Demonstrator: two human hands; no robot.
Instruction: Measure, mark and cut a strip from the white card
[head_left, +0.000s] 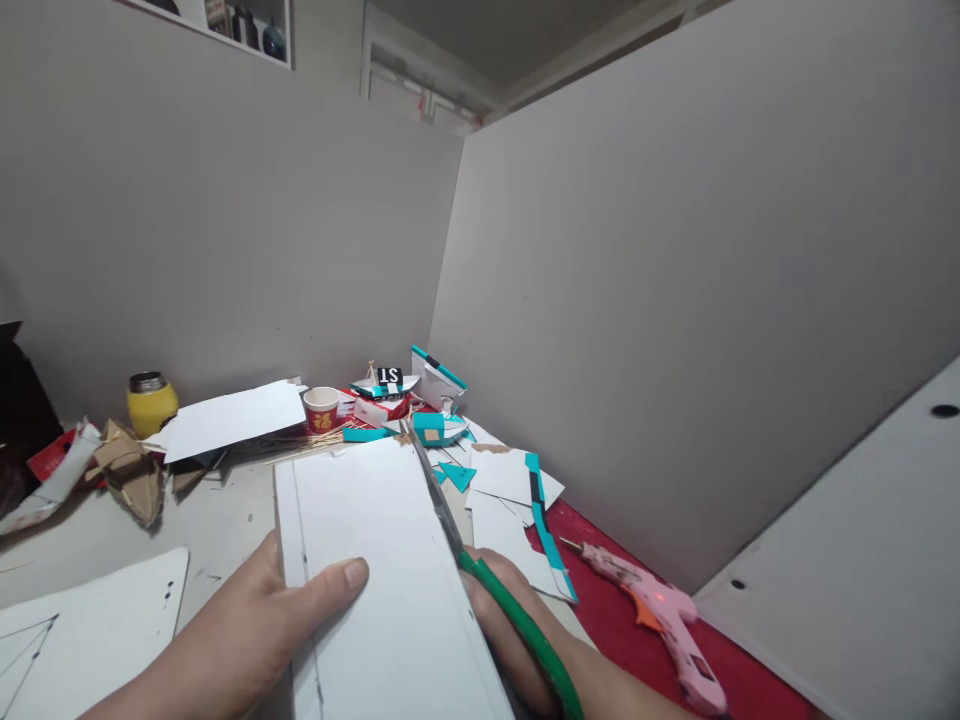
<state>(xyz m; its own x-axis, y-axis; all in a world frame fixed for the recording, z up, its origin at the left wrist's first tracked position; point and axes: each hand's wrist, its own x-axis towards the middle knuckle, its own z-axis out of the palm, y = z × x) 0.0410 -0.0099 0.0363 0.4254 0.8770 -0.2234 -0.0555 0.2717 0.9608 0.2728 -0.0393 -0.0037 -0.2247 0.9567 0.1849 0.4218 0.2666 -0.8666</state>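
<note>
My left hand (259, 610) grips the left side of a white sheet of card (375, 540), thumb on top and fingers hidden beneath. A ruled line runs down the card near that side. At the card's right edge, my right hand (510, 610) is closed round the green handle of a pair of scissors (517, 620). The metal blades lie along that edge and point away from me, their tips near the card's far right corner. How far the blades are apart is hard to make out.
A pink glue gun (660, 600) lies on red cloth (600, 650) at right. Behind are white and teal scraps (495, 510), a paper cup (322, 408), a yellow jar (151, 405) and brown cardboard (131, 470). Another marked white sheet (97, 640) lies at left. Grey panels (675, 280) enclose the table.
</note>
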